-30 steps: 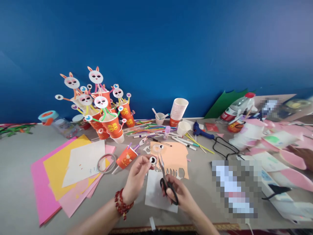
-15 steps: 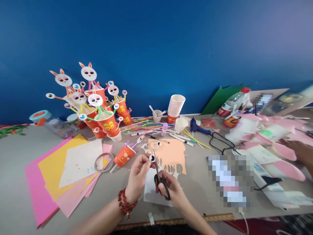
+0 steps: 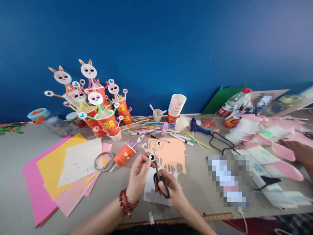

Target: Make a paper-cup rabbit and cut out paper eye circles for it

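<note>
My left hand [image 3: 138, 176], with a red bead bracelet at the wrist, pinches a small white paper eye [image 3: 152, 157] with a black pupil. My right hand [image 3: 172, 191] grips black-handled scissors [image 3: 158, 174], whose blades point up beside the paper eye. Both hands hover over a white sheet [image 3: 153, 189] near the table's front edge. Just beyond lies an orange paper [image 3: 171, 153] with cut-out shapes along its near edge and two more eyes on it.
Pink, yellow and white sheets [image 3: 61, 166] and a tape ring [image 3: 104, 161] lie left. Rabbit-faced red cups [image 3: 97, 107] stand at the back left. Stacked cups [image 3: 177, 107], markers [image 3: 151, 127], a blue glue gun [image 3: 199, 129] and another person's hand [image 3: 299, 151] on pink cut-outs lie right.
The scissors have swung from beside the paper eye to close against it, and both hands shifted slightly left and nearer. The view dropped a little.
</note>
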{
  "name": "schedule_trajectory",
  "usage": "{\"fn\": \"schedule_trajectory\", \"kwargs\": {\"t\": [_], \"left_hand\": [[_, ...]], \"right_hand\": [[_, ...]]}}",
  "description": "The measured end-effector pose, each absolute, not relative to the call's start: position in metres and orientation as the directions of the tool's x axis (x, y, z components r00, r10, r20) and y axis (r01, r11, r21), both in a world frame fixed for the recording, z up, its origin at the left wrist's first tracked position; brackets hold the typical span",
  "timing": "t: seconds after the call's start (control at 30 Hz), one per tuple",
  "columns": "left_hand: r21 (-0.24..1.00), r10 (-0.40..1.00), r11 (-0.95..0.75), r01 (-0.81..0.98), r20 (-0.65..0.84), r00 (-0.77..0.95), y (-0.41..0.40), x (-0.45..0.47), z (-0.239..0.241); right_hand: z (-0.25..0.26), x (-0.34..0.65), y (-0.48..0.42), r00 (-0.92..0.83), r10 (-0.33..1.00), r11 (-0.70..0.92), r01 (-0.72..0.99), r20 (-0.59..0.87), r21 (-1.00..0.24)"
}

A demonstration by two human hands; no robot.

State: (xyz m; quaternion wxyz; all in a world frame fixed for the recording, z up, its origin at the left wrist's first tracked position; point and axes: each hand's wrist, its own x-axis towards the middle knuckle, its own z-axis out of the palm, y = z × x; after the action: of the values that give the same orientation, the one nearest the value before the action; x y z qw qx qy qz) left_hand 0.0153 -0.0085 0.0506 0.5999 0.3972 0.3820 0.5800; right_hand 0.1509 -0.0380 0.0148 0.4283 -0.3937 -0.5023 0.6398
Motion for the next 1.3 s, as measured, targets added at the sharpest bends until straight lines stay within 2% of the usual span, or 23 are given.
{"fn": "schedule_trajectory", "kwargs": {"t": [0.6,1.1,1.3], "left_hand": [[0.933,0.999,0.023,-0.359,-0.006,0.047,-0.0101,0.0129,0.0441],[0.939,0.999,0.022,-0.344,-0.006,0.047,-0.0091,0.0133,0.0483],[0.933,0.999,0.021,-0.359,-0.002,0.051,-0.0084,0.0128,0.0477]], "right_hand": [[0.013,0.1503,-0.0406,-0.303,0.95,-0.115,-0.11,-0.076,-0.987],[0.0087,0.1492,-0.0422,-0.318,0.946,-0.119,-0.15,-0.066,-0.981],[0.0108,0.1501,-0.0421,-0.313,0.947,-0.099,-0.097,-0.064,-0.99]]}}
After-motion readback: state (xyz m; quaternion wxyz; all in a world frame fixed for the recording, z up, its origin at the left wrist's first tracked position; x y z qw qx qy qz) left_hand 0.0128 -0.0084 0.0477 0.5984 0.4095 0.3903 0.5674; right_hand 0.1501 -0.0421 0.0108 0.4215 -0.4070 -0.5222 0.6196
